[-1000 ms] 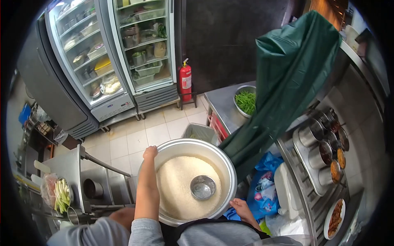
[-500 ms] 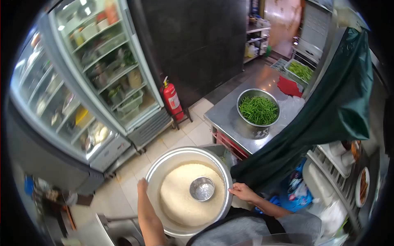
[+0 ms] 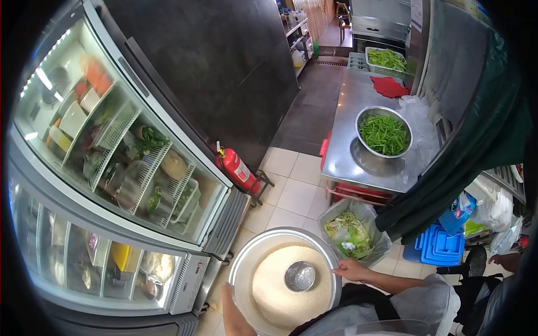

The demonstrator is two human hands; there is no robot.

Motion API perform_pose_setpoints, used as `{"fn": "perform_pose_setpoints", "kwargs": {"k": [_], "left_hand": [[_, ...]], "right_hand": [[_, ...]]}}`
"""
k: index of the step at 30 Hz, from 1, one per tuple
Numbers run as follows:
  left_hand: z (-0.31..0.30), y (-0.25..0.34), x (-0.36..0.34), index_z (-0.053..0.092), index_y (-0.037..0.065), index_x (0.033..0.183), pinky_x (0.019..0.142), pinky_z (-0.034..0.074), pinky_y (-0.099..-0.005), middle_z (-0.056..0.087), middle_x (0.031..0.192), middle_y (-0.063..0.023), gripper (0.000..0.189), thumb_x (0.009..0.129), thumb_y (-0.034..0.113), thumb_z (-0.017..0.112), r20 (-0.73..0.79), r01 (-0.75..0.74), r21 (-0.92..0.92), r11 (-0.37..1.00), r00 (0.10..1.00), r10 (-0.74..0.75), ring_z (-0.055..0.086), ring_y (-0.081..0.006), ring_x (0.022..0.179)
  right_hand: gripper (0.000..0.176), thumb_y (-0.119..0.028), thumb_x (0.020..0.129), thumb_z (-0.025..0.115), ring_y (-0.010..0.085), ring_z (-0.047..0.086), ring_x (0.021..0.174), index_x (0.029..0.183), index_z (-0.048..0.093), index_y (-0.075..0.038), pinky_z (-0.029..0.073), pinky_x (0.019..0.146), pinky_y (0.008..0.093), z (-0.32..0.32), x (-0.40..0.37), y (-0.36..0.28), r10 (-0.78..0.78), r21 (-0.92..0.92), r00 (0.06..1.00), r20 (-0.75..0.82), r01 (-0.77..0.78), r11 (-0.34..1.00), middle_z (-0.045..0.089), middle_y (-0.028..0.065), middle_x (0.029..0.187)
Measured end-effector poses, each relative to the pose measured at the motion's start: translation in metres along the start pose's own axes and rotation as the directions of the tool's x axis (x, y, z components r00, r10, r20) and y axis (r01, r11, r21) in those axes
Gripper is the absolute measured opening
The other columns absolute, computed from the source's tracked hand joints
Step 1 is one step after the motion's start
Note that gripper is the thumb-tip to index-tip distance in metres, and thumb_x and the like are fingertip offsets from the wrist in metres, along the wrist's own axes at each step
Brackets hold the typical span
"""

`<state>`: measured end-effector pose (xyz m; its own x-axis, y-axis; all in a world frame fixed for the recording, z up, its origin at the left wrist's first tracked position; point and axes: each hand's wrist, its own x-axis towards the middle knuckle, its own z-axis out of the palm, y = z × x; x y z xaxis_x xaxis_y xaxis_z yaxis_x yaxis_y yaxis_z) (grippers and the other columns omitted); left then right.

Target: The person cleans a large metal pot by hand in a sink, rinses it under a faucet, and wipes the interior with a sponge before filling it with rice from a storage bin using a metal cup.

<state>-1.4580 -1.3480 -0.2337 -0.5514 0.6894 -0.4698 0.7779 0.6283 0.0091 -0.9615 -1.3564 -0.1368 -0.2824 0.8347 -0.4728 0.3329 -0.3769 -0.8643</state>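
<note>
A large round metal pot [image 3: 241, 252] full of pale grain [image 3: 274, 280] is close to my body at the bottom. On the grain rests a small metal bowl [image 3: 300, 276]. My left hand [image 3: 227, 291] is on the pot's left rim, its fingers mostly hidden by the rim. On the right, my right hand [image 3: 350, 270] grips the rim with its fingers curled. Just beyond that hand is a lined bin [image 3: 381, 246] with green vegetable scraps.
A steel table [image 3: 347, 134] bears a metal colander [image 3: 407, 120] of green beans, a red cloth [image 3: 389, 87] and a green-filled basket [image 3: 385, 68]. Glass-door fridges [image 3: 213, 224] line the left, beside a fire extinguisher [image 3: 238, 169]. Another person's foot [image 3: 476, 262] is beside a blue container [image 3: 434, 246].
The view has turned and moved forward. The pot, still between my hands, appears lower and further right. The scrap bin and the other person at lower right now show.
</note>
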Motion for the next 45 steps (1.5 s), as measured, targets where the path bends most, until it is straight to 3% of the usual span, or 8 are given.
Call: {"fn": "perform_pose_setpoints", "kwargs": {"k": [9, 15, 20, 24, 29, 33, 37, 45], "left_hand": [[-0.030, 0.058, 0.185, 0.056, 0.001, 0.095, 0.076, 0.046, -0.0439, 0.058, 0.096, -0.0236, 0.035, 0.082, 0.029, 0.040, -0.012, -0.335, 0.214, 0.918, 0.938, 0.345, 0.057, -0.0356, 0.090], [-0.099, 0.173, 0.303, 0.058, -0.001, 0.090, 0.071, 0.048, -0.0448, 0.060, 0.088, -0.0230, 0.036, 0.084, 0.024, 0.033, -0.079, -0.551, 0.400, 0.732, 0.775, 0.627, 0.058, -0.0370, 0.084], [-0.183, 0.319, 0.362, 0.056, -0.002, 0.092, 0.071, 0.047, -0.0464, 0.060, 0.088, -0.0216, 0.034, 0.084, 0.023, 0.034, -0.183, -0.385, 0.080, 0.920, 0.901, 0.393, 0.059, -0.0366, 0.082], [-0.218, 0.409, 0.437, 0.053, -0.003, 0.096, 0.074, 0.046, -0.0469, 0.058, 0.091, -0.0229, 0.033, 0.084, 0.021, 0.034, -0.072, -0.599, 0.211, 0.772, 0.778, 0.624, 0.057, -0.0381, 0.086], [-0.276, 0.542, 0.442, 0.053, -0.003, 0.100, 0.081, 0.043, -0.0457, 0.055, 0.103, -0.0225, 0.038, 0.085, 0.024, 0.032, -0.042, -0.553, 0.360, 0.752, 0.795, 0.605, 0.053, -0.0364, 0.098], [-0.311, 0.646, 0.471, 0.049, -0.001, 0.112, 0.091, 0.037, -0.0426, 0.048, 0.115, -0.0224, 0.049, 0.086, 0.034, 0.027, -0.041, -0.362, 0.010, 0.932, 0.931, 0.362, 0.047, -0.0344, 0.107], [-0.325, 0.773, 0.576, 0.050, -0.001, 0.111, 0.092, 0.036, -0.0414, 0.047, 0.117, -0.0203, 0.049, 0.086, 0.033, 0.026, -0.036, -0.531, 0.116, 0.839, 0.842, 0.538, 0.044, -0.0341, 0.110], [-0.375, 1.028, 0.579, 0.049, -0.002, 0.113, 0.093, 0.035, -0.0407, 0.046, 0.120, -0.0193, 0.050, 0.086, 0.034, 0.026, 0.100, -0.597, 0.131, 0.791, 0.802, 0.589, 0.043, -0.0326, 0.112]], "right_hand": [[0.033, -0.032, 0.084, 0.052, 0.0103, 0.050, 0.067, 0.081, 0.057, 0.001, 0.041, 0.059, 0.0277, 0.031, 0.062, 0.028, 0.116, 0.181, 0.965, -0.236, -0.074, 0.981, 0.058, 0.0065, 0.073], [0.047, -0.045, 0.080, 0.050, 0.0262, 0.056, 0.072, 0.085, 0.058, 0.002, 0.043, 0.064, 0.0360, 0.008, 0.140, -0.033, 0.169, 0.154, 0.920, -0.355, -0.121, 0.981, 0.059, 0.0163, 0.078], [0.053, -0.049, 0.079, 0.049, 0.0280, 0.059, 0.074, 0.089, 0.058, 0.003, 0.045, 0.066, 0.0356, -0.038, 0.213, -0.093, 0.144, 0.168, 0.863, -0.485, -0.069, 0.983, 0.061, 0.0171, 0.080], [0.055, -0.050, 0.079, 0.047, 0.0316, 0.057, 0.070, 0.085, 0.056, 0.004, 0.043, 0.063, 0.0390, -0.082, 0.262, -0.131, 0.163, 0.096, 0.849, -0.503, -0.133, 0.987, 0.058, 0.0202, 0.076], [0.052, -0.045, 0.084, 0.042, 0.0363, 0.056, 0.083, 0.091, 0.055, 0.006, 0.041, 0.072, 0.0397, -0.131, 0.340, -0.164, 0.242, 0.262, 0.788, -0.566, -0.107, 0.959, 0.057, 0.0242, 0.083], [0.050, -0.040, 0.085, 0.041, 0.0335, 0.055, 0.089, 0.095, 0.054, 0.006, 0.040, 0.076, 0.0382, -0.174, 0.428, -0.184, 0.190, 0.310, 0.726, -0.661, 0.034, 0.950, 0.057, 0.0249, 0.091], [0.044, -0.036, 0.085, 0.043, 0.0258, 0.057, 0.082, 0.090, 0.056, 0.005, 0.042, 0.071, 0.0354, -0.241, 0.504, -0.239, 0.243, 0.317, 0.675, -0.696, -0.015, 0.948, 0.059, 0.0190, 0.085], [0.036, -0.032, 0.084, 0.047, 0.0180, 0.057, 0.065, 0.083, 0.056, 0.003, 0.044, 0.059, 0.0323, -0.340, 0.595, -0.294, 0.411, 0.456, 0.500, -0.762, -0.036, 0.889, 0.060, 0.0132, 0.071]]}}
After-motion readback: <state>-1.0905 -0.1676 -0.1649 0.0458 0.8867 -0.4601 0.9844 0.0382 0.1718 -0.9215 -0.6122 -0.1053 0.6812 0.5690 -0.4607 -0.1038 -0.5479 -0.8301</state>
